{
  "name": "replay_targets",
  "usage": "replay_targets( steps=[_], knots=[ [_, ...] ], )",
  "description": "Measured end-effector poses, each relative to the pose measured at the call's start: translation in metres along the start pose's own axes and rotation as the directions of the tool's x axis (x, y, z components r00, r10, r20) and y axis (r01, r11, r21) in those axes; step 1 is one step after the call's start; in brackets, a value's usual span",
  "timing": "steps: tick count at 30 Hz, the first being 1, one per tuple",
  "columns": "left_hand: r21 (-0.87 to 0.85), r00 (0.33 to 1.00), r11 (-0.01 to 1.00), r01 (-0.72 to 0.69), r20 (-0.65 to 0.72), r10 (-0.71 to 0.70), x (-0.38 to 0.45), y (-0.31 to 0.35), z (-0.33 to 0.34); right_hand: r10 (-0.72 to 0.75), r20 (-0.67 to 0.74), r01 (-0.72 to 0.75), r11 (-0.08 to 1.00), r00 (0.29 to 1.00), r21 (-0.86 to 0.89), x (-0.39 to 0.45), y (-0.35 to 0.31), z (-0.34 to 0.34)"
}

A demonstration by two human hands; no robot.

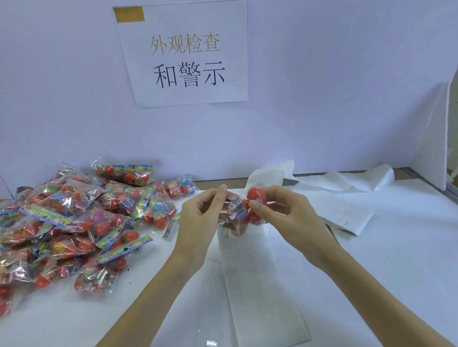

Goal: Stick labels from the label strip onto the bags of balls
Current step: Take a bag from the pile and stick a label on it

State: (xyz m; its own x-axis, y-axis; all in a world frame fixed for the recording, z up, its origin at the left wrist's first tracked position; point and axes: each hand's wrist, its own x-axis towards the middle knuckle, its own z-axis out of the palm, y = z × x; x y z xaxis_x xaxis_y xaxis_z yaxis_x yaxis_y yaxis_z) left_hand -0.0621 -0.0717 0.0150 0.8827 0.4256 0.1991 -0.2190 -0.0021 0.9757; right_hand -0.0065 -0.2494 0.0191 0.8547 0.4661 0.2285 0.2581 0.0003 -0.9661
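Both hands hold one clear bag of red balls (246, 211) above the white table, at the centre of the view. My left hand (202, 218) pinches the bag's left end between thumb and fingers. My right hand (283, 213) grips its right side, thumb pressed against a small barcode label on the bag. The white label strip (260, 289) lies flat on the table below the hands and runs toward me. A big heap of similar bags of balls (68, 225) fills the left of the table.
A white backboard with a printed paper sign (187, 55) stands behind the table. Used white backing paper (339, 180) curls at the back right, and a lined sheet (346, 213) lies right of my hands. A white panel (429, 140) leans at the right edge.
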Motion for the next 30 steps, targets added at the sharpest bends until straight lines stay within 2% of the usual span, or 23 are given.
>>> replay_targets(
  steps=[3, 5, 6, 8, 9, 10, 13, 14, 16, 18, 20, 23, 25, 26, 28, 30],
  knots=[
    [0.152, 0.968, 0.983, -0.100, -0.214, 0.132, 0.012, -0.001, -0.018, 0.029, -0.060, -0.030, 0.999, 0.998, -0.021, 0.001, 0.001, 0.000],
    [0.429, 0.938, 0.888, -0.166, -0.210, 0.277, 0.020, 0.001, -0.038, 0.043, -0.083, -0.044, 0.999, 0.996, -0.015, 0.001, 0.000, -0.001],
    [0.615, 0.931, 0.766, -0.189, -0.136, 0.340, 0.022, -0.001, -0.047, 0.049, -0.088, -0.050, 0.999, 0.995, -0.009, 0.001, -0.001, -0.001],
    [0.896, 0.889, 0.396, -0.200, -0.005, 0.458, 0.027, -0.007, -0.058, 0.057, -0.092, -0.058, 0.998, 0.994, -0.001, 0.002, -0.001, -0.001],
    [0.949, 0.867, 0.254, -0.187, 0.038, 0.497, 0.025, -0.007, -0.058, 0.062, -0.092, -0.062, 0.998, 0.994, -0.002, 0.002, 0.000, -0.001],
    [0.968, 0.868, 0.175, -0.177, 0.070, 0.492, 0.023, -0.005, -0.057, 0.067, -0.092, -0.067, 0.998, 0.993, -0.003, 0.002, 0.000, 0.000],
    [0.970, 0.903, 0.127, -0.210, 0.142, 0.406, 0.021, -0.002, -0.053, 0.085, -0.099, -0.087, 0.996, 0.991, -0.013, 0.002, 0.000, 0.000],
    [0.977, 0.919, 0.071, -0.203, 0.165, 0.359, 0.019, -0.002, -0.052, 0.092, -0.103, -0.095, 0.995, 0.990, -0.018, 0.001, 0.000, 0.000],
    [0.972, 0.905, 0.039, -0.232, 0.201, 0.374, 0.017, -0.004, -0.048, 0.104, -0.112, -0.107, 0.994, 0.988, -0.022, 0.001, 0.001, 0.000],
    [0.983, 0.903, 0.003, -0.184, 0.168, 0.395, 0.013, 0.000, -0.045, 0.117, -0.123, -0.121, 0.993, 0.985, -0.018, 0.002, 0.002, 0.000],
    [0.988, 0.915, 0.040, -0.151, 0.125, 0.384, 0.014, 0.000, -0.042, 0.129, -0.138, -0.132, 0.991, 0.982, -0.010, 0.002, 0.002, 0.000],
    [0.887, 0.918, 0.406, -0.218, 0.045, 0.395, 0.013, 0.000, -0.036, 0.141, -0.130, -0.138, 0.990, 0.982, 0.025, 0.002, 0.002, -0.001],
    [0.767, 0.917, 0.579, -0.276, 0.030, 0.398, 0.009, -0.001, -0.029, 0.134, -0.122, -0.132, 0.991, 0.983, 0.027, 0.001, 0.002, -0.001],
    [0.670, 0.942, 0.687, -0.281, 0.057, 0.329, 0.007, -0.001, -0.025, 0.132, -0.120, -0.130, 0.991, 0.984, 0.026, 0.001, 0.002, 0.000],
    [0.443, 0.983, 0.879, -0.175, 0.129, 0.131, 0.004, 0.002, -0.016, 0.139, -0.103, -0.135, 0.990, 0.985, 0.044, 0.000, 0.000, 0.001],
    [0.326, 0.989, 0.939, -0.106, 0.130, 0.067, 0.003, 0.002, -0.010, 0.168, -0.072, -0.161, 0.982, 0.983, 0.101, -0.001, -0.002, 0.002]
  ],
)
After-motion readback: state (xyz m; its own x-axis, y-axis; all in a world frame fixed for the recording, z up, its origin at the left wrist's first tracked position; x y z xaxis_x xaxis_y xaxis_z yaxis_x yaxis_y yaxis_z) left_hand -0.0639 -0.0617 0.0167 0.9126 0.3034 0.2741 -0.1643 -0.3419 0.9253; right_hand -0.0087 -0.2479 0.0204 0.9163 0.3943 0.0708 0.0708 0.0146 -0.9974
